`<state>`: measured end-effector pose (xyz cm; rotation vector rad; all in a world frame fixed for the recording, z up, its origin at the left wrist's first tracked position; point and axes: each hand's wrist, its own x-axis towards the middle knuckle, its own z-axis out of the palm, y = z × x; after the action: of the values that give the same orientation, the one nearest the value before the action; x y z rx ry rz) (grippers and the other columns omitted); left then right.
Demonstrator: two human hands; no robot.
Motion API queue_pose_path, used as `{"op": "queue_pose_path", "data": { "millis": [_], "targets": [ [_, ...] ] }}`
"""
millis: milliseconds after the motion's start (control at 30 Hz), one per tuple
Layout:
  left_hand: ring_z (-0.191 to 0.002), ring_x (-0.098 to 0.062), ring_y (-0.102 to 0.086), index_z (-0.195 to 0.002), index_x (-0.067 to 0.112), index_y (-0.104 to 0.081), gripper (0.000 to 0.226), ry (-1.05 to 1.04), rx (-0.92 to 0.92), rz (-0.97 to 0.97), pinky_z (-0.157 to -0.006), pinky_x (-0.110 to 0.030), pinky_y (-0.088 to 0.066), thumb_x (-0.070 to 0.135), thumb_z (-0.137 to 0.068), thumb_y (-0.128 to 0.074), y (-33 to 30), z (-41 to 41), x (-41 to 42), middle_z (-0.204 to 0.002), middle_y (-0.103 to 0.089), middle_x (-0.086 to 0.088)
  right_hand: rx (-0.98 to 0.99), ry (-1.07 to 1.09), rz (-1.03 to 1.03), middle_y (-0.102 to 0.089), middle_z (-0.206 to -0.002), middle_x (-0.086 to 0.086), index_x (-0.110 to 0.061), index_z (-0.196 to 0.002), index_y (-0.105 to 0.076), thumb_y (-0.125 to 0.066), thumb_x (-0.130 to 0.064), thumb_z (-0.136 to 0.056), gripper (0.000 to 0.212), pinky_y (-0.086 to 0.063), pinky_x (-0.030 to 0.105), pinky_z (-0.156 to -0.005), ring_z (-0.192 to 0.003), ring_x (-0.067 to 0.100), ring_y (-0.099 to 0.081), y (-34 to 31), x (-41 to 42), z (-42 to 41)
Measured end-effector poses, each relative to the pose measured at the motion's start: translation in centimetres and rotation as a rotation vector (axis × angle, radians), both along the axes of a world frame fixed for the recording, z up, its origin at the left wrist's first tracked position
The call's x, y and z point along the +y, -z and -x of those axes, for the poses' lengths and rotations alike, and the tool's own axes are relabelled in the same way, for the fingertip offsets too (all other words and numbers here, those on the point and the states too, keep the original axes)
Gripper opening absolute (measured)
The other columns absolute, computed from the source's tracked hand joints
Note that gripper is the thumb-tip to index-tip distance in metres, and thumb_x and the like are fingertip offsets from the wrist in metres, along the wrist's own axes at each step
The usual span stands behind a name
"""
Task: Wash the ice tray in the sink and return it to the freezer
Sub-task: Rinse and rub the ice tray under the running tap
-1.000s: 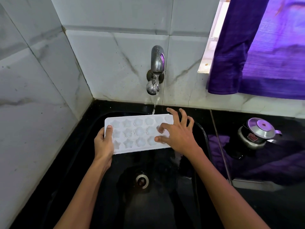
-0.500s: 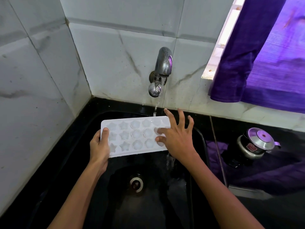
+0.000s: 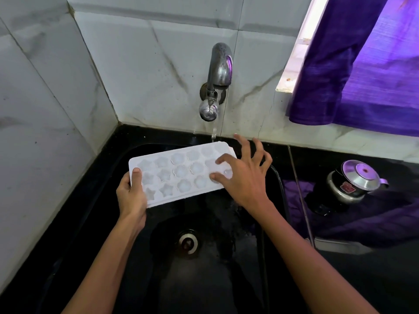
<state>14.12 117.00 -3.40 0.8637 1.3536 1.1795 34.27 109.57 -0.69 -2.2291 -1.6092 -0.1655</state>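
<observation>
Ice tray [image 3: 181, 173] right end under hand [image 3: 243, 177]

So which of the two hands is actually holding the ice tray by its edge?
The left hand: it grips the ice tray at its left end, thumb on top. The right hand only lies spread over the right-end cups, fingertips touching them.

Two bare forearms enter from the bottom edge, no sleeves, watch, rings or bracelets visible on either the slim left hand [image 3: 131, 196] or the right hand [image 3: 243, 177], both with short fingernails.
</observation>
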Motion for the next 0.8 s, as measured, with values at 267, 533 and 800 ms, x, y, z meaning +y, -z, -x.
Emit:
{"op": "queue_pose_path", "data": {
  "millis": [267,533,800],
  "targets": [
    [-0.077,-0.005,-0.062,-0.117,0.016,-0.055,0.027,-0.092,0.005,-0.009,-0.062,-0.020,-0.049,0.032,-0.101,-0.041,0.3,-0.3,-0.1,-0.090,-0.063,0.008,0.033,-0.217,0.200,-0.005,-0.156,-0.001,-0.041,-0.119,-0.053,-0.047,-0.062,-0.086,0.039,0.000,0.049,-0.111,-0.140,0.031,0.009,1.1,-0.7,0.0],
    [-0.077,-0.004,-0.062,-0.116,0.019,-0.056,0.024,-0.086,0.018,0.001,-0.062,-0.020,-0.049,0.032,-0.101,-0.041,0.6,-0.9,-0.3,-0.089,-0.063,0.010,-0.042,-0.168,0.229,-0.006,-0.157,0.001,-0.034,-0.114,-0.061,-0.055,-0.057,-0.083,0.039,0.000,0.053,-0.111,-0.142,0.035,0.007,0.7,-0.3,0.1],
    [-0.077,-0.006,-0.062,-0.109,0.022,-0.054,0.018,-0.078,0.029,0.014,-0.061,-0.021,-0.049,0.032,-0.101,-0.042,0.4,-1.0,-0.8,-0.089,-0.063,0.009,-0.112,-0.162,0.151,-0.024,-0.154,0.006,-0.034,-0.104,-0.066,-0.065,-0.054,-0.077,0.033,0.001,0.053,-0.105,-0.136,0.031,0.003,1.5,-0.8,-0.2]
  ]
}}
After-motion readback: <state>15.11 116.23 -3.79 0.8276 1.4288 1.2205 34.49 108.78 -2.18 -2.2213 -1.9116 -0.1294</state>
